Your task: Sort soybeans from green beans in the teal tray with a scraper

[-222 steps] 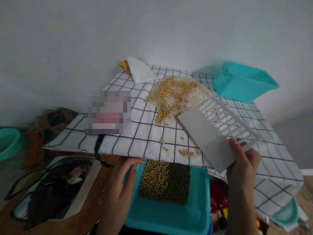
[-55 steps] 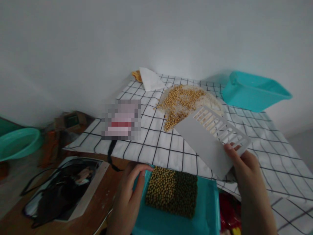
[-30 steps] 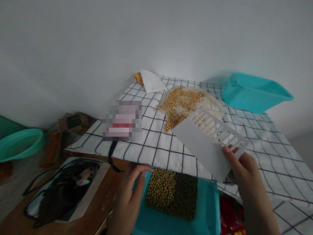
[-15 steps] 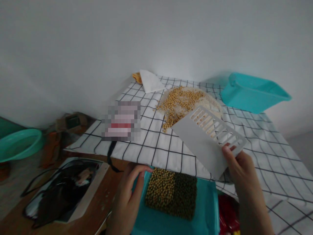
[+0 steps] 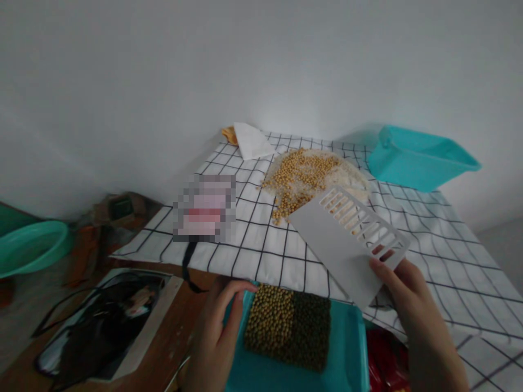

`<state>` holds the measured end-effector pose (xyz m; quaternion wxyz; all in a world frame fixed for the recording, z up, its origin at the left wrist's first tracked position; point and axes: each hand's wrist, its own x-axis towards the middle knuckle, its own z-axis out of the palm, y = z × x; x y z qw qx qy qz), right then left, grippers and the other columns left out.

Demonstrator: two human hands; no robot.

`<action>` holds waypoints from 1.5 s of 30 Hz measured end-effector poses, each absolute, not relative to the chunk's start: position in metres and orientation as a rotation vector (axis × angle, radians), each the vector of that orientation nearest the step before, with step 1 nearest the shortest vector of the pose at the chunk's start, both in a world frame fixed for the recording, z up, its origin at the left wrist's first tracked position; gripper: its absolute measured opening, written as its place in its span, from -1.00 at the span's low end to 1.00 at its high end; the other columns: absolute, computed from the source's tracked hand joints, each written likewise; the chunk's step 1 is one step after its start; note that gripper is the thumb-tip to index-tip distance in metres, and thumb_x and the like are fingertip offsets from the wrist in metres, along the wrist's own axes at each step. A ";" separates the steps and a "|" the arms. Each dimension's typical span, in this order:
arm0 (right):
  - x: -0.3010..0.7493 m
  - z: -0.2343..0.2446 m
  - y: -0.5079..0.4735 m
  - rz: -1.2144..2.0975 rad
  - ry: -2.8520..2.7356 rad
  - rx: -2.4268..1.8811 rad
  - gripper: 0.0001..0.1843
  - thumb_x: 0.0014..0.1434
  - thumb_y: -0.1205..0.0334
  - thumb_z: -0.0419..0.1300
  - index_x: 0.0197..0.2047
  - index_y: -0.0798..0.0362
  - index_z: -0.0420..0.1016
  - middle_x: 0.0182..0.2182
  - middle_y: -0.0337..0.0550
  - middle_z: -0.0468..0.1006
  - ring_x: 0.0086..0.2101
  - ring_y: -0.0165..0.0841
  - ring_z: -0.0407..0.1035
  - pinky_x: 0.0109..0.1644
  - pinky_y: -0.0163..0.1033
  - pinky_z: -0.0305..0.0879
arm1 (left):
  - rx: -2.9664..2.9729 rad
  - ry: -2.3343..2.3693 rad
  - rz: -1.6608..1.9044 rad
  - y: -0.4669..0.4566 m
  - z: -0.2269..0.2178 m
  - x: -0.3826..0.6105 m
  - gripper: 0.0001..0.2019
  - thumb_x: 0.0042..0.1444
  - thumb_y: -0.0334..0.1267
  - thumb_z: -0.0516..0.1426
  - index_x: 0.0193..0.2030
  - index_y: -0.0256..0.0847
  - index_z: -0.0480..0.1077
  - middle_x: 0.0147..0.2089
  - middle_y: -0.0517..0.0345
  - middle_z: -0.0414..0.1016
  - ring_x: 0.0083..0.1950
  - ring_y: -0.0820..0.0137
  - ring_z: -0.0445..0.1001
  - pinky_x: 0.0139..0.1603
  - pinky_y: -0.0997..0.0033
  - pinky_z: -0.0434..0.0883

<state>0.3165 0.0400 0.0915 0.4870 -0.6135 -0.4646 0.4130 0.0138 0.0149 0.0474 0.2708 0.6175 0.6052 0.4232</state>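
Observation:
My right hand (image 5: 402,288) grips a grey slotted plastic board (image 5: 347,239) by its slotted end, tilted above the checked tablecloth (image 5: 261,239). The board's plain edge points down toward the table's near edge. My left hand (image 5: 218,332) is curled round the left rim of a teal tray (image 5: 347,348) held below the table edge. The tray carries a block of yellow soybeans (image 5: 267,321) beside dark green beans (image 5: 310,332). A pile of soybeans mixed with white grains (image 5: 304,171) lies on the cloth beyond the board.
A teal tub (image 5: 417,158) stands at the far right of the table by the wall. A folded white cloth (image 5: 251,140) lies at the back. A teal basin (image 5: 28,247) sits at the left. A dark bag on a white board (image 5: 106,316) lies lower left.
The loose beans near the table's front edge seen earliest are gone. Over the last second the board has dipped slightly toward the tray; my left hand keeps its hold on the tray.

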 end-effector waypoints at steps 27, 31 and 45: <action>0.308 0.098 0.044 0.971 -1.405 -1.601 -0.46 0.20 -0.25 0.19 -0.49 0.08 0.43 -0.64 -0.18 0.45 -0.62 -0.39 0.32 -0.59 -0.35 0.23 | 1.675 1.612 1.101 0.015 0.051 0.014 -0.81 0.32 -0.25 0.04 -0.22 -0.01 0.49 -0.19 0.21 0.53 -0.09 0.33 0.52 -0.03 0.40 0.42; 0.308 0.101 0.043 0.941 -1.390 -1.559 -0.53 0.20 -0.18 0.23 -0.44 0.08 0.45 -0.58 -0.19 0.49 -0.58 -0.39 0.34 -0.56 -0.36 0.25 | 1.667 1.622 1.127 0.015 0.051 0.014 -0.80 0.33 -0.25 0.03 -0.22 -0.01 0.49 -0.19 0.21 0.54 -0.09 0.33 0.53 -0.04 0.40 0.42; 0.311 0.104 0.043 0.918 -1.566 -1.525 -0.49 0.25 -0.16 0.19 -0.54 0.06 0.43 -0.64 -0.21 0.43 -0.62 -0.41 0.30 -0.58 -0.36 0.24 | 1.604 1.628 1.194 0.015 0.053 0.018 -0.78 0.29 -0.22 0.04 -0.28 -0.01 0.51 -0.26 0.18 0.57 -0.16 0.30 0.55 -0.09 0.36 0.47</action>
